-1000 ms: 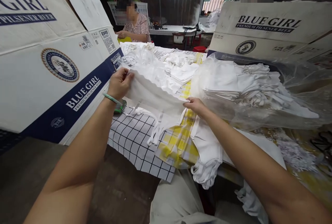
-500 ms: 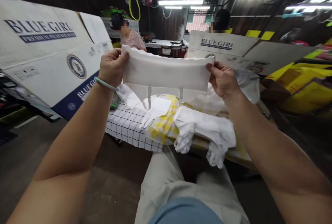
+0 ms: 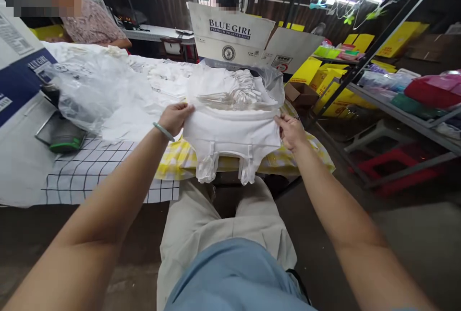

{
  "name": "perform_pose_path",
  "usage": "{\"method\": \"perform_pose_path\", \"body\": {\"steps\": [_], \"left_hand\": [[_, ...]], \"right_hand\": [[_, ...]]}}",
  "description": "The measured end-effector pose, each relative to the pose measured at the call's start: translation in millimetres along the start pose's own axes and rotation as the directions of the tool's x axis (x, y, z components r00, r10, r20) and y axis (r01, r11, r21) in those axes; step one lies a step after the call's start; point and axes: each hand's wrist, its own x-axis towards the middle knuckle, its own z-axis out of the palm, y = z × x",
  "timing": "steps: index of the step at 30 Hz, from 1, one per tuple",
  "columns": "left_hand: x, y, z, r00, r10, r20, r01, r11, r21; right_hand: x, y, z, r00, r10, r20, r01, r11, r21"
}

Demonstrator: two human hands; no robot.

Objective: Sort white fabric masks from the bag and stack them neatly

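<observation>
A white strappy camisole (image 3: 230, 131) is stretched flat between my hands, low over the near edge of the table. Its straight hem faces away from me, and the straps hang toward my lap over other white straps bunched beneath. My left hand (image 3: 176, 118), with a pale green bangle on the wrist, pinches the hem's left corner. At the right corner, my right hand (image 3: 291, 132) grips the fabric between thumb and fingers. More white garments (image 3: 248, 88) with gathered straps lie just beyond the hem. How many layers lie under the camisole cannot be seen.
Yellow checked cloth (image 3: 176, 160) and white grid cloth (image 3: 90, 167) cover the table edge. Clear plastic bags (image 3: 84, 92) and a green-and-grey object (image 3: 66, 133) lie left. Cartons (image 3: 230, 32) stand behind; a metal shelf (image 3: 403, 114) is at right. Two people are beyond the table.
Both hands have come down from chest height, lowering the camisole from upright to flat on the table edge. My view has turned right and down.
</observation>
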Motion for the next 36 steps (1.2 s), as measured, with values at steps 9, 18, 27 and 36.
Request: {"method": "perform_pose_path", "body": {"steps": [9, 18, 27, 36], "left_hand": [[41.0, -86.4, 25.2, 0.956, -0.293, 0.025, 0.249, 0.852, 0.461], [64.3, -91.7, 21.3, 0.982, -0.191, -0.007, 0.14, 0.695, 0.705], [54.8, -89.8, 23.6, 0.978, -0.207, 0.023, 0.059, 0.381, 0.923], [61.0, -88.1, 9.3, 0.852, -0.521, 0.047, 0.263, 0.505, 0.822]], "right_hand": [[19.9, 97.8, 1.2, 0.987, 0.072, -0.14, -0.109, 0.954, -0.28], [25.3, 90.6, 9.7, 0.988, -0.029, -0.154, -0.083, 0.742, -0.666], [12.1, 93.2, 14.8, 0.978, 0.071, -0.196, -0.206, 0.481, -0.852], [22.8, 70.1, 20.3, 0.912, 0.377, -0.163, -0.337, 0.462, -0.82]]}}
